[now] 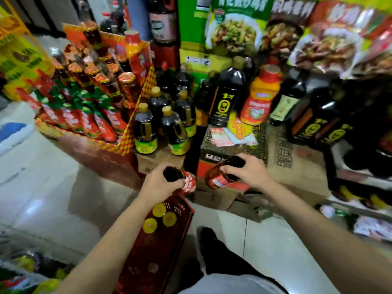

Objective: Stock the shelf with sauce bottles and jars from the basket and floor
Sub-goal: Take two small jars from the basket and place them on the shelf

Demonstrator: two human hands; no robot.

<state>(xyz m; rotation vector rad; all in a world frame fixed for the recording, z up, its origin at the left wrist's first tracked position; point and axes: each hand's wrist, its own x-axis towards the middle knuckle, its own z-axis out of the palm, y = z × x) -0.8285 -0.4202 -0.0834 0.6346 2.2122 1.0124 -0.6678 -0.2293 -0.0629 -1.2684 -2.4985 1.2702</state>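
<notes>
My left hand (159, 183) grips a dark-lidded sauce jar (187, 181) with a red label, held tilted above the red basket (163, 247). In my right hand (249, 172) is a second jar (216, 178) of red chili sauce, also tilted, with my fingers round its dark lid. Both jars hang in front of the cardboard boxes (294, 164) at the foot of the display. Three yellow-lidded jars (161, 217) sit upright in the basket below my left forearm.
Dark soy sauce bottles (167, 122) with green labels stand on a box ahead. A red tray of bottles and red sachets (84, 98) lies left. Taller dark bottles (227, 96) and an orange-red bottle (259, 98) stand behind. Shelves (360, 183) run along the right. Grey tiled floor (42, 177) lies left.
</notes>
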